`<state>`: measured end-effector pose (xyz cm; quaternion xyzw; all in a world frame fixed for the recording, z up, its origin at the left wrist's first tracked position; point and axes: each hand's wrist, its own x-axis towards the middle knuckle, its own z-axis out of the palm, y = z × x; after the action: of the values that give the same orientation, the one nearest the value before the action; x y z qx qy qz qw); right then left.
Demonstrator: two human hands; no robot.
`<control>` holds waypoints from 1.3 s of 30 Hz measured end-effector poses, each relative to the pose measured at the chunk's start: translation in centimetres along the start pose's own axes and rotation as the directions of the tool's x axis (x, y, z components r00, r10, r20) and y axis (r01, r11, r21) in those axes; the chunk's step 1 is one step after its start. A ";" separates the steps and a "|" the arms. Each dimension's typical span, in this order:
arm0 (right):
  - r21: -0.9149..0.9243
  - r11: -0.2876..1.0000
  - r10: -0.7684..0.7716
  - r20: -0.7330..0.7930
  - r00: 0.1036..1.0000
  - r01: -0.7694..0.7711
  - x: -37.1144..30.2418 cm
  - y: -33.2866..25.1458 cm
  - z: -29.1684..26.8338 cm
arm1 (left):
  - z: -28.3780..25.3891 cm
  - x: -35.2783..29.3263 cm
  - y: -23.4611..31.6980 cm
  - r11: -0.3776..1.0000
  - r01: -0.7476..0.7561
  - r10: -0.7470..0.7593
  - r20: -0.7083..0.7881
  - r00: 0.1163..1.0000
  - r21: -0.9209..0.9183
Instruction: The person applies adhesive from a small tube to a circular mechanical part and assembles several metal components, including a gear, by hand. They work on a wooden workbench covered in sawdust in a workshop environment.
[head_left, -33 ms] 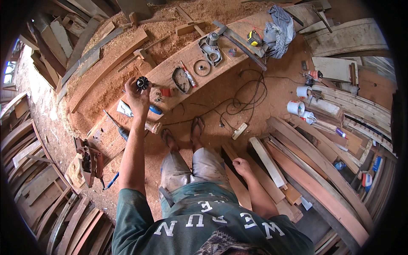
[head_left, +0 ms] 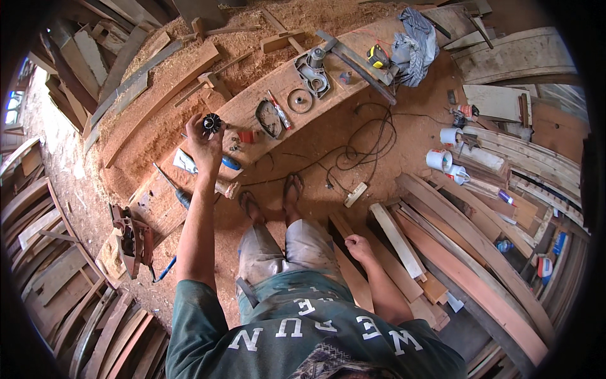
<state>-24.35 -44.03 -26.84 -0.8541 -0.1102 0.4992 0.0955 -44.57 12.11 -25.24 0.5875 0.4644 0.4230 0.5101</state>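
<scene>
My left hand [head_left: 206, 145] is raised over the plank bench [head_left: 243, 104], fingers wrapped round a black finned motor fan [head_left: 211, 122]. Beside it lie a red block [head_left: 245, 137] and a blue-handled tool [head_left: 231, 163]. Further along the plank are a dark oval ring-shaped part [head_left: 269, 120], a red-and-white pen-like tool [head_left: 280, 111], a round metal disc [head_left: 300, 100] and an opened metal housing [head_left: 314, 74]. My right hand [head_left: 360, 247] hangs low beside my leg with fingers curled in. Whatever it may hold is hidden.
A screwdriver [head_left: 173, 185] and an electric planer body [head_left: 131, 240] sit at the plank's near end. A yellow tape measure [head_left: 378, 57] and grey cloth [head_left: 415, 47] are at its far end. A black cable [head_left: 379, 148] loops across the floor; boards [head_left: 467, 259] are stacked at right.
</scene>
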 end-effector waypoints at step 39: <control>-0.027 0.999 -0.038 -0.026 0.999 0.038 1.6 -4.3 -1.5 | -0.7 1.6 -1.8 0.966 0.133 -0.160 0.113 0.981 0.221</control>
<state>-22.64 -39.54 -26.25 -0.8595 -0.1318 0.4846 0.0950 -45.17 13.89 -26.93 0.6289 0.5149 0.2929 0.5036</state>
